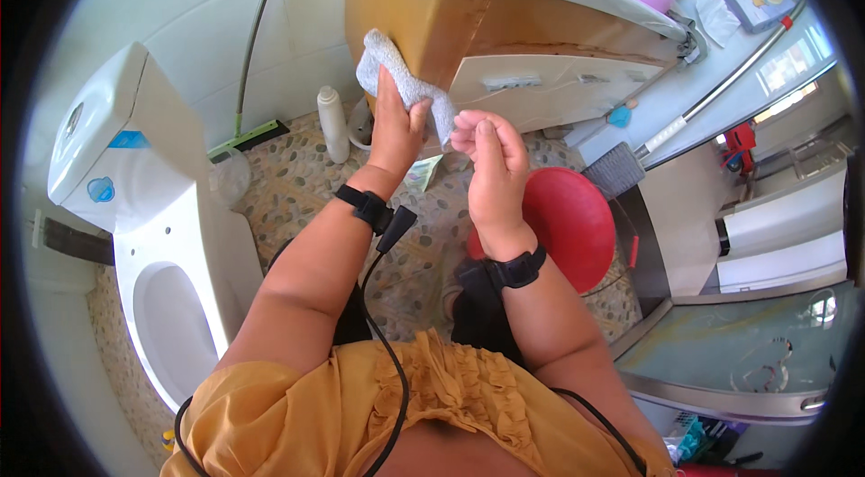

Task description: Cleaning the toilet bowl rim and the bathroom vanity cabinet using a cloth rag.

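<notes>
White toilet at left; red basin on the floor, partly behind the right hand, whose fingers half-curl beside the grey cloth, grip unclear; left hand holds that cloth against the brown vanity cabinet; white bottle, green-headed floor squeegee beyond.

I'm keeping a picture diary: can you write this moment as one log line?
left hand: holds pale cloth at brown cabinet | right hand: beside cloth's end, contact unclear | nearby: white bottle, toilet
</notes>
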The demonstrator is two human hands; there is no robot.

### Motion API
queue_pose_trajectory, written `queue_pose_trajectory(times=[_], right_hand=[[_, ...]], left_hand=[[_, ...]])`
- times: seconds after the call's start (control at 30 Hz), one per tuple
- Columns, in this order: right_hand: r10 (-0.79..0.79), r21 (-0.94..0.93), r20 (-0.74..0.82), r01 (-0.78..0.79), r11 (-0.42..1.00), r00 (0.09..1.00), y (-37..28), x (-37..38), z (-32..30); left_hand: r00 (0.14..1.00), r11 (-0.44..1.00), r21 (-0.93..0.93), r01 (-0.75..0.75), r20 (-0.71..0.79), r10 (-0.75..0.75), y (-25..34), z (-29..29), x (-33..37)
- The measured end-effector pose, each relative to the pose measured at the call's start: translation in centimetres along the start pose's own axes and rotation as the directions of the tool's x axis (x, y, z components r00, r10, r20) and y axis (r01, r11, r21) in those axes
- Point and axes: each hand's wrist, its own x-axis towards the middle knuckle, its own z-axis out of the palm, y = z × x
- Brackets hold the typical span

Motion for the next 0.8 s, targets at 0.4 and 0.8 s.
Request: queue_pose_trajectory(times=[0.4,0.8], right_hand=[[0.014,-0.087,0.047,-0.010,0.996,0.999,2.9,1.3,3.1],[-0.083,-0.510,0.375,0.280,0.814,0.923,2.8,-1.3,3.2]], left_hand=[[0.769,0.882,0.431,0.188,0.494,-0.405,-6.0,-3.7,-3.4],[0.594,0.195,-0.561,0.804,0.769,-0.238,5.5,-10.8,-1.4]])
